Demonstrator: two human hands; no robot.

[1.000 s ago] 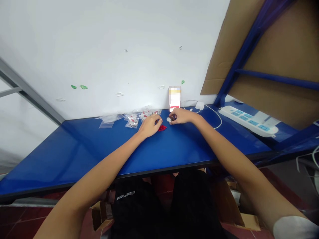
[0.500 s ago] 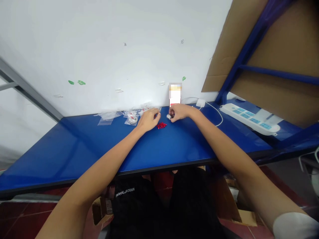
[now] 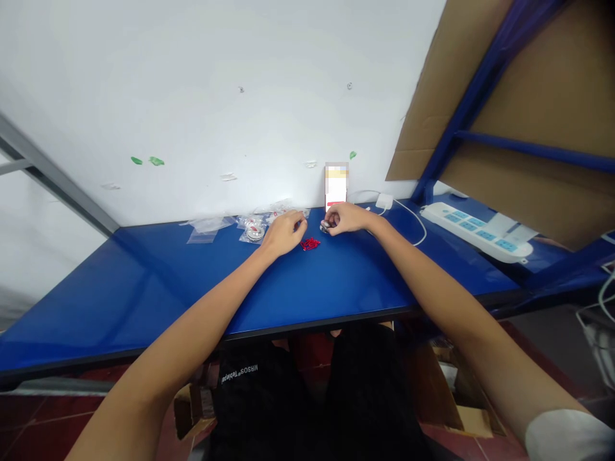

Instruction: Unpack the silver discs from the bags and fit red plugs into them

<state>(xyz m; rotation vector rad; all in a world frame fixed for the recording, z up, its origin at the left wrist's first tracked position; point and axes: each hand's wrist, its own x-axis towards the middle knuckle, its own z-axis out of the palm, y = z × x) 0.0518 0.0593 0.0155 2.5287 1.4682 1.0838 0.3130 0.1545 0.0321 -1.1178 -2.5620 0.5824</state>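
My right hand (image 3: pixel 346 218) is closed, with the fingertips pinching a small round silvery disc (image 3: pixel 325 225) just above the blue table. To the left, my left hand (image 3: pixel 285 233) rests near the table with its fingers curled in and the thumb against them. Whatever those fingers hold, if anything, is hidden. A small pile of red pieces (image 3: pixel 310 244), too small to name, lies between and slightly in front of both hands. Left of my left hand, clear plastic bags (image 3: pixel 252 225) hold round silvery discs and something red.
A phone (image 3: pixel 336 192) with a lit screen leans on the wall behind my right hand. Flat clear bags (image 3: pixel 204 229) lie at the back left. A white charger (image 3: pixel 384 201) with its cable and a power strip (image 3: pixel 475 232) are on the right. Blue frame bars (image 3: pixel 444 150) stand beyond.
The view has shifted slightly. My right hand still pinches the disc, which looks slightly turned. The left hand and the red pile are nearly unchanged.
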